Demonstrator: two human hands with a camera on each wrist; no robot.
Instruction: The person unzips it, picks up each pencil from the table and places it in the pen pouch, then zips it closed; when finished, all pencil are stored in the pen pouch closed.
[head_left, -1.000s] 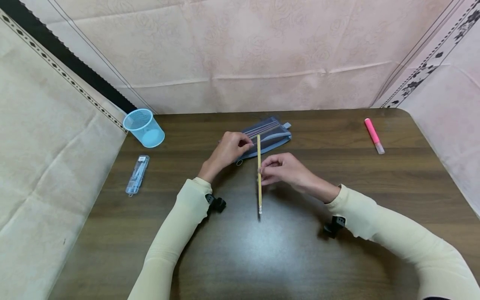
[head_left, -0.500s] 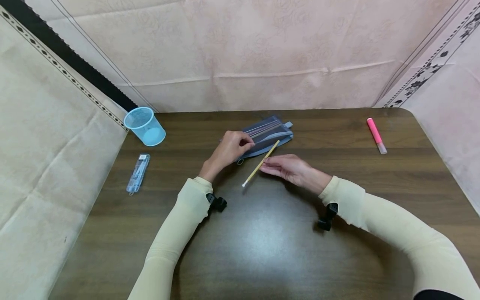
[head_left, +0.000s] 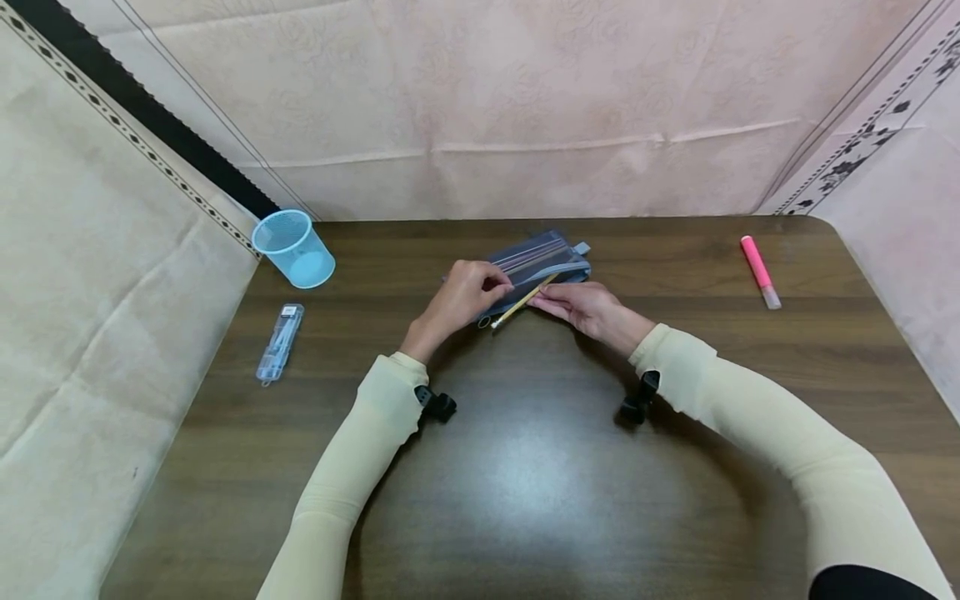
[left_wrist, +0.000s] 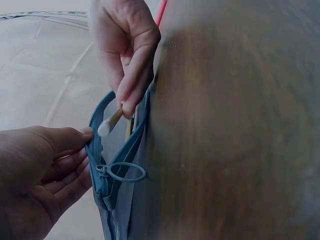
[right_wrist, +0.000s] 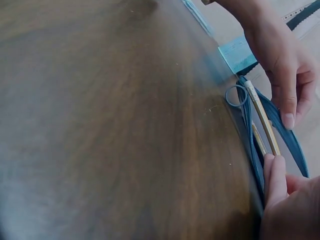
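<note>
A navy zip pencil case [head_left: 536, 254] lies toward the back of the table, its zipped mouth spread apart. My left hand [head_left: 467, 296] pinches one edge of that mouth between thumb and fingers. In my right hand [head_left: 588, 310] is a yellow pencil [head_left: 521, 305], pinched by the fingertips and slanting along the opening. The pencil's white eraser end [left_wrist: 104, 128] points toward the zip's ring pull [left_wrist: 127, 172]. Inside the case, a second gold-coloured stick [right_wrist: 258, 139] shows beside the held pencil. My right fingertips partly hide the pencil's far end.
A light blue cup [head_left: 306, 265] stands at the back left. In front of it lies a slim translucent blue case [head_left: 280, 342]. Toward the back right is a pink capped marker [head_left: 759, 271]. Pale cloth [head_left: 540, 108] hangs behind the table.
My right hand has moved away from me to the pencil case, turning the pencil from pointing straight ahead to slanting along the opening. My left hand has kept its hold on the edge.
</note>
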